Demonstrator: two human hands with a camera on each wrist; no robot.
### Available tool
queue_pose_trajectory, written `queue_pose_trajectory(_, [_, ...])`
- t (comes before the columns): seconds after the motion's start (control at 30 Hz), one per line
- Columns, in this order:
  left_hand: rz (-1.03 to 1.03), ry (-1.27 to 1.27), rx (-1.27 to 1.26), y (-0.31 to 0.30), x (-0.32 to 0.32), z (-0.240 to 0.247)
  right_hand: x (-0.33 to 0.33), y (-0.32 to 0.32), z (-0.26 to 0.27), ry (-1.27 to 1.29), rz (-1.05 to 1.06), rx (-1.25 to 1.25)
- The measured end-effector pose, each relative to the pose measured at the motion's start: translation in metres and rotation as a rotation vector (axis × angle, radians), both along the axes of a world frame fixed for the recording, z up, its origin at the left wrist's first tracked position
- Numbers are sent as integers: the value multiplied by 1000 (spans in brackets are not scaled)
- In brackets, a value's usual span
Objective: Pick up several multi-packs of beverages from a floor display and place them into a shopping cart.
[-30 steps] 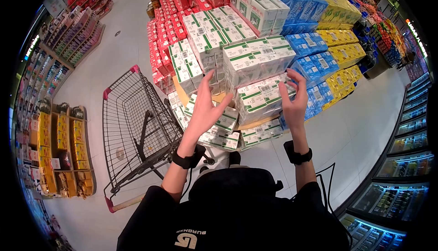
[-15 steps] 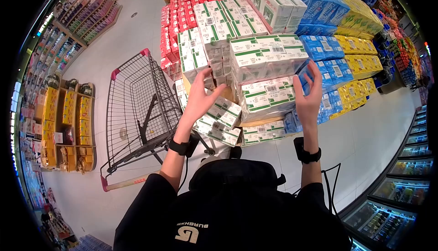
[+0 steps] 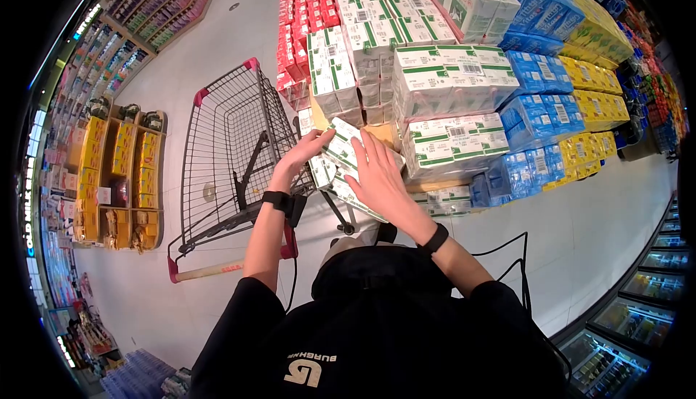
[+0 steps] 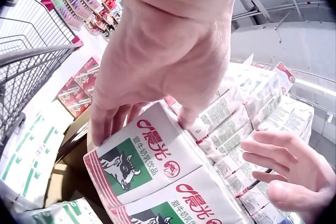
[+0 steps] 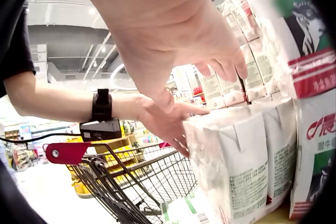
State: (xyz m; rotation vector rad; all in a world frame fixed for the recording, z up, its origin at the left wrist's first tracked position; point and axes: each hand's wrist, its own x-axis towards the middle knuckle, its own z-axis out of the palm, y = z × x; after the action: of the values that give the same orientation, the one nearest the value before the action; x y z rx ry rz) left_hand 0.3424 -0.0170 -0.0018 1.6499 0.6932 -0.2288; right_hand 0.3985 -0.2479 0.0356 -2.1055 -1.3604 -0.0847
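A white carton pack with green stripes (image 3: 339, 154) lies at the near left of the stacked display. My left hand (image 3: 299, 155) is at its left end; in the left wrist view that hand (image 4: 163, 61) has fingers and thumb round a cow-printed pack (image 4: 152, 169). Extended fingers of my right hand (image 3: 384, 183) lie over the pack's right part in the head view; contact is unclear. In the right wrist view, the right hand (image 5: 173, 40) reaches over a plastic-wrapped pack (image 5: 239, 161), with the left hand (image 5: 165, 121) behind it.
A wire shopping cart (image 3: 225, 131) stands left of the display. More white packs (image 3: 457, 80) rise on the right, with blue packs (image 3: 540, 113) and yellow packs (image 3: 598, 109) beyond. Red packs (image 3: 296, 44) stand farther back. A low shelf with yellow boxes (image 3: 119, 174) is at far left.
Both hands were raised and apart over the stacks. The right has moved left and down, beside the left, which now grips a pack. The display and cart appear farther right in view.
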Motion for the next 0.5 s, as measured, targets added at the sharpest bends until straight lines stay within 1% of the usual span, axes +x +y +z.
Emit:
queue_pose_trajectory(0.03, [-30,46,22,-4,4,8,3,8,-7,-36,-28,-21])
queue_pose_trajectory(0.1, [-48,51,-32,-4,7,7,8,22,-19,-109,-112,-76])
queue_pose_trajectory(0.17, [-88,35,-85,2,10,-1,10,25,-28,-37,-165,-170])
queue_pose_trajectory(0.2, [-102,55,-69,5,12,-4,10,27,-31,-2,-190,-217])
queue_pose_trajectory(0.23, [-116,75,-54,8,14,-6,11,27,-34,-73,-207,-235])
queue_pose_trajectory(0.3, [-126,109,7,10,14,-6,12,25,-37,-88,-200,-254])
queue_pose_trajectory(0.4, [-197,68,-46,19,15,-26,12,22,-38,-91,-195,-248])
queue_pose_trajectory(0.43, [-196,66,5,8,12,-6,12,21,-38,-83,-194,-244])
queue_pose_trajectory(0.5, [-210,44,6,4,8,1,12,19,-39,-78,-187,-233])
